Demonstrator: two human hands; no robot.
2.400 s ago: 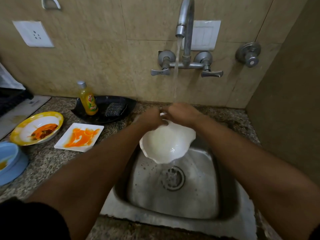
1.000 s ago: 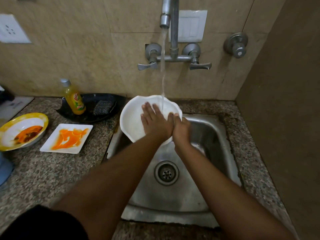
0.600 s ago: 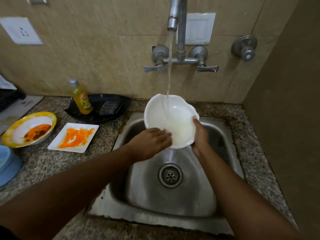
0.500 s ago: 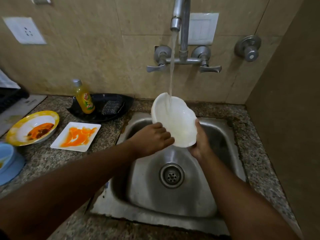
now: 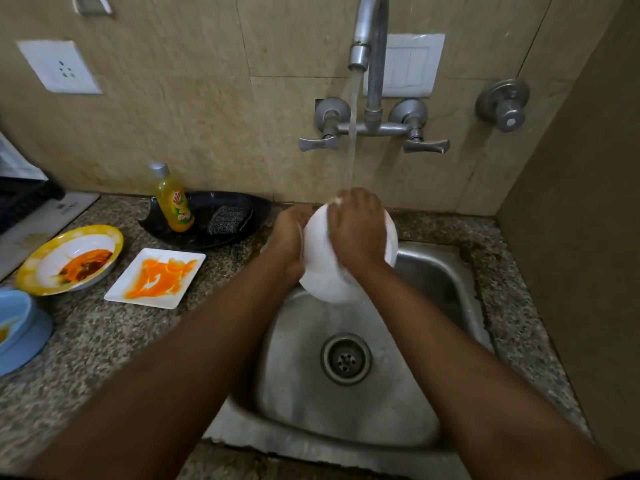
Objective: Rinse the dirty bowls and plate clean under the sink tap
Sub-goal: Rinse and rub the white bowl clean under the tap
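A white bowl [image 5: 323, 271] is held over the steel sink [image 5: 433, 271] with its outer side turned toward me, under the tap [image 5: 360, 57], whose stream runs onto it. My left hand [image 5: 289, 233] grips its left rim. My right hand [image 5: 356, 230] lies spread across its back. On the counter to the left wait a yellow-rimmed bowl [image 5: 41, 258] with brown-orange residue, a square white plate [image 5: 187, 282] smeared orange, and a blue bowl [image 5: 24, 337] at the frame's edge.
A black dish [image 5: 242, 199] at the back holds an orange soap bottle [image 5: 173, 202] and a scrub pad [image 5: 228, 218]. The granite counter [image 5: 104, 348] surrounds the sink. The drain [image 5: 345, 358] is open. A wall stands close on the right.
The bowl has been flipped: its inside faced me under the stream, now its back does. My right hand moved from the right rim onto the back; my left shifted to the left rim.
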